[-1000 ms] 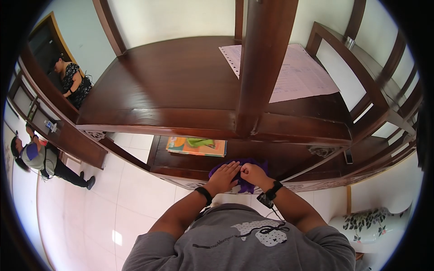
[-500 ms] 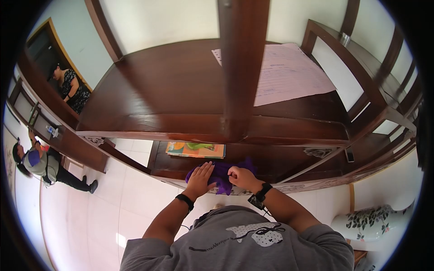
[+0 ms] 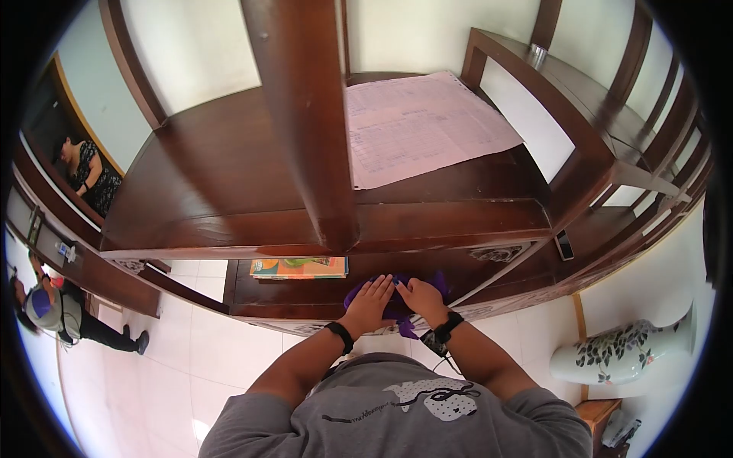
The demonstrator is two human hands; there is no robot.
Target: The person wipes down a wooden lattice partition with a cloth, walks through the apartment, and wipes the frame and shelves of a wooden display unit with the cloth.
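Note:
A bunched purple cloth [image 3: 440, 285] lies on the lower dark wooden shelf [image 3: 489, 272], near its front edge. My left hand [image 3: 369, 304] rests on the cloth with its fingers stretched out. Right beside it, my right hand [image 3: 424, 300] is closed on the cloth, its fingers curled and partly hidden. A purple corner hangs down between my wrists. To the left, a book [image 3: 299, 267] with an orange and green cover lies on the same shelf.
Above stands a wooden shelf [image 3: 206, 168] with a paper sheet [image 3: 427, 126] and an upright post [image 3: 301, 130]. A phone [image 3: 564, 245] lies at right, near a floral vase [image 3: 622, 353]. Two people, one in a vest [image 3: 47, 305], are at left.
My view has shifted to the right. Both hands and the cloth have moved right, away from the book, and the hands are closer together.

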